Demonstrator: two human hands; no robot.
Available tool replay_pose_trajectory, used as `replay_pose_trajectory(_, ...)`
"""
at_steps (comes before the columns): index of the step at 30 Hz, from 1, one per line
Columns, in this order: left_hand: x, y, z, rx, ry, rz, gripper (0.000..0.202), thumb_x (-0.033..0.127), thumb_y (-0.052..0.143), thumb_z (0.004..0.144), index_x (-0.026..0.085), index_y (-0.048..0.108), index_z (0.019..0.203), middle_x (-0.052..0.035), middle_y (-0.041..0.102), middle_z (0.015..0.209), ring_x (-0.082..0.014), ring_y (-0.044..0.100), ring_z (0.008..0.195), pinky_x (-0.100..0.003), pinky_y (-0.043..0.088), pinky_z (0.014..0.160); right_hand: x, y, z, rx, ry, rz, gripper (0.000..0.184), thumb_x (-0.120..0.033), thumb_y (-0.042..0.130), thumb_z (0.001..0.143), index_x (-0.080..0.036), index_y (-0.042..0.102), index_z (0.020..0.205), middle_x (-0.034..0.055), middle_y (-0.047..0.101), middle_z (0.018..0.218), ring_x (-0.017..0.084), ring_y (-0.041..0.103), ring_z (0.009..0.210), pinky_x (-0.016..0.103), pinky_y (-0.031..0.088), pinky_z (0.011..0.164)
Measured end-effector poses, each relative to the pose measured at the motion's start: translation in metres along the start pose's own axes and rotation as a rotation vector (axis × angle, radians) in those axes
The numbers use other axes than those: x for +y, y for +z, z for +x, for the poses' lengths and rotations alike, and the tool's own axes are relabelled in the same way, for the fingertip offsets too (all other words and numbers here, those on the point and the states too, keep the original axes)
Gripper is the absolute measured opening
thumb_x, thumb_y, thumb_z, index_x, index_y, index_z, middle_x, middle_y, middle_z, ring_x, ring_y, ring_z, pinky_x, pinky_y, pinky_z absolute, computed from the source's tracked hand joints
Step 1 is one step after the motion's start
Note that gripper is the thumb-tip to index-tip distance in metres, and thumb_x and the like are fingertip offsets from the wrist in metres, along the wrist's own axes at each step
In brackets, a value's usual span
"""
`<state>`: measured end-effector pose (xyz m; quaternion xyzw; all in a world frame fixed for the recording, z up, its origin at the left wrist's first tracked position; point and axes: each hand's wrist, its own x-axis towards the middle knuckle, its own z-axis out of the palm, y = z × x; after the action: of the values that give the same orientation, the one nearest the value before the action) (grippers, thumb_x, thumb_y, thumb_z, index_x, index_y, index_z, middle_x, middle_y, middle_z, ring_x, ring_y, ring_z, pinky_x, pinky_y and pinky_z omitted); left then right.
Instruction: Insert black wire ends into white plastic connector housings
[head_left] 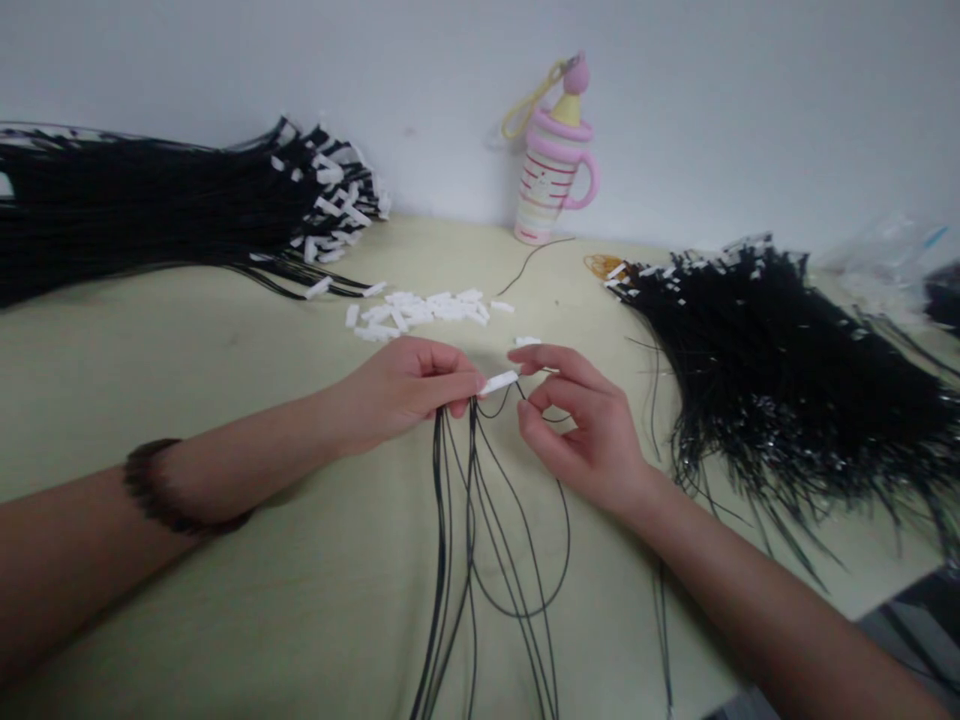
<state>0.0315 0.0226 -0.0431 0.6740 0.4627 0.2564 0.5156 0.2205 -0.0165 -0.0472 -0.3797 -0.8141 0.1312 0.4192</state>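
My left hand (pixel 420 385) is closed in a pinch on a small white connector housing (pixel 500 382), which points toward the right. Several thin black wires (pixel 441 500) hang from the same fingers and run down over the table. Just to the right is my right hand (pixel 581 415), its fingers curved and apart, with the forefinger tip close to the connector's end. A loose black wire (pixel 568 530) loops up behind its fingers; whether they touch it I cannot tell. Behind my hands lies a pile of white connector housings (pixel 427 308). A single housing (pixel 527 341) sits near my right forefinger.
A thick bundle of black wires with white ends (pixel 172 205) lies at the back left. Another black wire bundle (pixel 795 370) spreads over the right side. A pink-handled cup (pixel 547 185) stands against the wall. A clear plastic bag (pixel 885 265) is at the far right.
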Motion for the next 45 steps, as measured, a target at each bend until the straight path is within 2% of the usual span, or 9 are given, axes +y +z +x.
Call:
replay_pose_trajectory(4, -0.0022, -0.0014, 0.0013, -0.016, -0.016, 0.002, 0.026, 0.037, 0.056, 0.075, 0.019, 0.057, 0.058, 0.005, 0.044, 0.047, -0.008, 0.031, 0.044, -0.022, 0.021, 0.043, -0.0012, 0.0014, 0.0014, -0.007, 0.035, 0.03, 0.014, -0.008, 0.049, 0.077, -0.017, 0.052, 0.067, 0.0079, 0.06, 0.098, 0.016, 0.056, 0.094, 0.032, 0.045, 0.083)
replay_pose_trajectory(12, -0.0005, 0.0003, 0.0003, -0.01, -0.006, -0.002, 0.023, 0.034, 0.056, 0.075, 0.019, 0.057, 0.057, 0.0052, 0.043, 0.047, -0.0078, 0.03, 0.044, -0.022, 0.02, 0.043, 0.0005, 0.0037, 0.0014, 0.004, 0.041, 0.058, 0.014, -0.008, 0.049, 0.078, -0.016, 0.054, 0.068, 0.0078, 0.06, 0.094, 0.015, 0.056, 0.09, 0.03, 0.045, 0.081)
replay_pose_trajectory(18, -0.0016, -0.0006, 0.0005, -0.03, 0.01, 0.003, 0.023, 0.036, 0.056, 0.075, 0.019, 0.058, 0.059, 0.0049, 0.044, 0.047, -0.0074, 0.03, 0.044, -0.022, 0.02, 0.042, 0.0029, 0.0006, 0.0029, -0.011, 0.042, 0.068, 0.011, -0.011, 0.055, 0.075, -0.015, 0.059, 0.066, 0.0071, 0.062, 0.092, 0.014, 0.059, 0.085, 0.028, 0.046, 0.079)
replay_pose_trajectory(28, 0.0026, -0.0014, 0.0, -0.054, 0.014, 0.032, 0.016, 0.025, 0.056, 0.075, 0.017, 0.061, 0.062, 0.0053, 0.05, 0.05, -0.0059, 0.038, 0.047, -0.018, 0.025, 0.045, 0.0031, 0.0056, 0.0014, -0.014, 0.133, 0.166, 0.012, -0.006, 0.055, 0.072, -0.014, 0.06, 0.064, 0.006, 0.06, 0.086, 0.013, 0.058, 0.079, 0.026, 0.046, 0.073)
replay_pose_trajectory(45, 0.0, 0.0014, 0.0003, -0.036, 0.042, -0.018, 0.018, 0.026, 0.057, 0.075, 0.017, 0.062, 0.061, 0.0047, 0.052, 0.05, -0.0064, 0.04, 0.048, -0.019, 0.026, 0.046, 0.0035, 0.0057, 0.0, 0.026, 0.06, 0.102, 0.012, -0.006, 0.053, 0.076, -0.014, 0.061, 0.071, 0.0063, 0.058, 0.088, 0.013, 0.056, 0.084, 0.028, 0.045, 0.077)
